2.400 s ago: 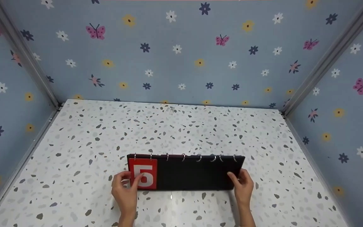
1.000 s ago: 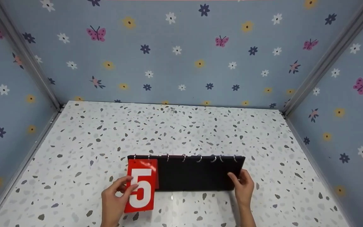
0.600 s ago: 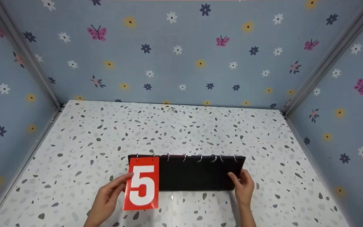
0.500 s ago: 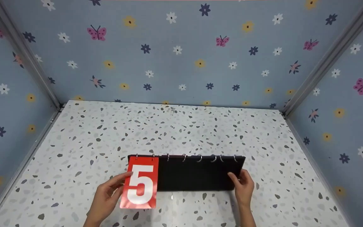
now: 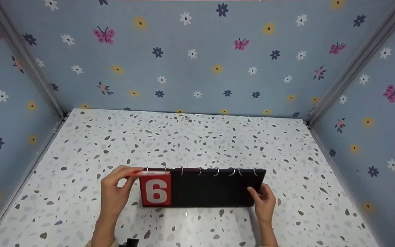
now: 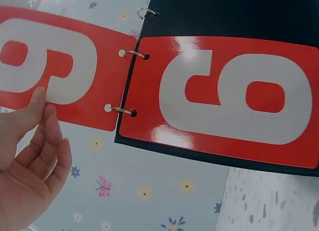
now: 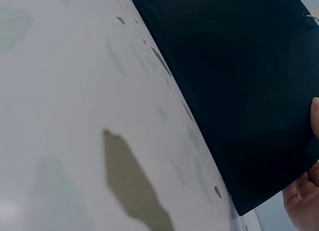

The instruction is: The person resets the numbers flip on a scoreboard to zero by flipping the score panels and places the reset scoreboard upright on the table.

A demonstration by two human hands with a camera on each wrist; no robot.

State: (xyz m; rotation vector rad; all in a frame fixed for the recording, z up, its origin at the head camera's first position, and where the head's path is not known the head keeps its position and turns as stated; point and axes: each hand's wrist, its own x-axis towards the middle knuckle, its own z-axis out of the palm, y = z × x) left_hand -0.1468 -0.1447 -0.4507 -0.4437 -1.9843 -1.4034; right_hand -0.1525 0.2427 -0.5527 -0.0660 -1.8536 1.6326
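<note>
A black flip scoreboard stands tilted on the speckled table, with metal rings along its top edge. A red card with a white 6 hangs at its left end. My left hand pinches another red number card between thumb and fingers, swung out over the rings. The head view shows that held card nearly edge-on, level with the board's top. At the board's lower right edge my right hand grips it, thumb on the front face and fingers behind. The right wrist view shows only part of that hand.
The white speckled tabletop runs back to a blue flowered panel. Similar side panels rise at left and right, joined by grey metal corner posts. A small black block sits by my left wrist.
My left hand has lifted the red card marked 5 from the board's front up to its top edge, exposing the 6 beneath. My right hand stays in place on the board.
</note>
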